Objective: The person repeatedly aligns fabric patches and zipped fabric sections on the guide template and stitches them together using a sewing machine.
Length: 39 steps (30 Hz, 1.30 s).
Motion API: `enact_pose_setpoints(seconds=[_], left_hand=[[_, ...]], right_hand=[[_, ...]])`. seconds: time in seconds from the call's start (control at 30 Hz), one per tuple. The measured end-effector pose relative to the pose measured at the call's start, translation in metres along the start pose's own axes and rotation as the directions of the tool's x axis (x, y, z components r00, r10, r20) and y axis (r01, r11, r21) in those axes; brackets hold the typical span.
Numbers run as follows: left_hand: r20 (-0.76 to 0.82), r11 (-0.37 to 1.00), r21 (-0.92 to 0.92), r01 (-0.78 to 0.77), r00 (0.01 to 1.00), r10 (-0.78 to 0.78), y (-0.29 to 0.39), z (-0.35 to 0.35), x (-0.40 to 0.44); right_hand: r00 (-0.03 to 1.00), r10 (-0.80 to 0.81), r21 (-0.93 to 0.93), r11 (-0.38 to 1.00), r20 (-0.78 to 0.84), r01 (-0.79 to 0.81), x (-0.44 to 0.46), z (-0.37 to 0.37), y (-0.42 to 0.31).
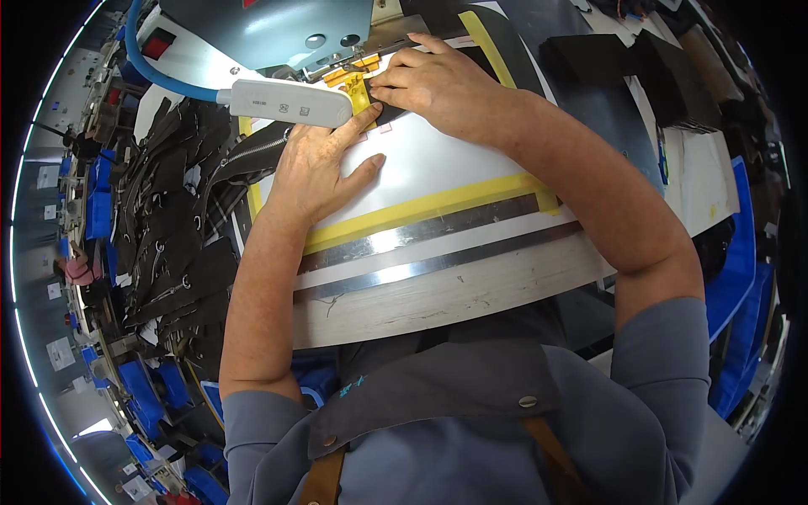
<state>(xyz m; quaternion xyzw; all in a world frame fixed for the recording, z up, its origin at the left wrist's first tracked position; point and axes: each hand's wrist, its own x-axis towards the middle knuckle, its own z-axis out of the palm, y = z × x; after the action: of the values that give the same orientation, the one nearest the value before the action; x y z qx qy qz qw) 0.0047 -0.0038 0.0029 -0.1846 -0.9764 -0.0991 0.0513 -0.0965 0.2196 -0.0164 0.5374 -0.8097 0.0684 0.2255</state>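
Observation:
A sewing machine point(269, 29) stands at the top, with yellow parts point(358, 82) around its needle area. My left hand point(324, 164) lies on the white, yellow-taped work surface point(421, 172), thumb spread, its fingertips beside the yellow parts. To their right, my right hand point(438, 88) rests palm down over a dark piece point(389, 111), fingers apart and partly bent. Dark strap-like material with a zipper point(252, 151) runs up to my left hand from the left. A white lamp head point(290, 103) hangs just above that hand and hides part of the material.
Many dark zippered pieces point(172, 219) are heaped at the left. Black stacks point(673, 84) stand on the table at the upper right. Blue bins point(732, 252) are at the far right. A person's pink sleeve point(82, 268) shows far left.

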Motion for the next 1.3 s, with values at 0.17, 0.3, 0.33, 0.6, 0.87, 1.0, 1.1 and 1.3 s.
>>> enact_pose_setpoints(seconds=[0.17,0.3,0.33,0.6,0.87,1.0,1.1,1.3], left_hand=[[-0.002,1.0,-0.016,-0.017,1.0,0.017,-0.001,0.001,0.0],[-0.01,0.999,-0.012,-0.03,0.999,0.03,-0.003,0.003,0.001],[-0.01,0.999,-0.012,-0.03,1.0,0.029,-0.002,0.002,0.002],[-0.032,0.998,-0.035,-0.055,0.998,0.054,0.002,0.002,0.004],[-0.036,0.999,-0.014,-0.042,0.998,0.041,-0.002,0.003,0.008],[-0.054,0.998,0.019,-0.058,0.997,0.059,-0.002,0.005,0.004],[0.018,0.999,-0.053,0.014,1.0,-0.013,0.0,0.001,0.009],[0.105,0.996,-0.005,0.094,0.99,-0.093,0.003,-0.01,0.019]], right_hand=[[0.998,0.029,0.033,0.999,0.047,-0.031,0.0,0.0,-0.001],[0.998,0.028,0.022,0.999,0.062,-0.029,0.002,-0.001,0.0],[0.997,0.038,0.015,0.999,0.073,-0.039,0.002,-0.003,0.001],[0.999,0.009,-0.012,1.0,-0.053,-0.01,-0.002,0.006,0.007],[0.998,0.059,0.014,0.998,-0.028,-0.058,-0.001,0.009,0.006],[0.998,0.059,0.039,0.997,-0.001,-0.059,-0.003,0.008,0.005],[0.996,0.084,-0.003,0.996,-0.017,-0.084,-0.003,0.012,0.004],[0.992,0.123,-0.019,0.992,-0.013,-0.123,0.005,0.018,0.008]])
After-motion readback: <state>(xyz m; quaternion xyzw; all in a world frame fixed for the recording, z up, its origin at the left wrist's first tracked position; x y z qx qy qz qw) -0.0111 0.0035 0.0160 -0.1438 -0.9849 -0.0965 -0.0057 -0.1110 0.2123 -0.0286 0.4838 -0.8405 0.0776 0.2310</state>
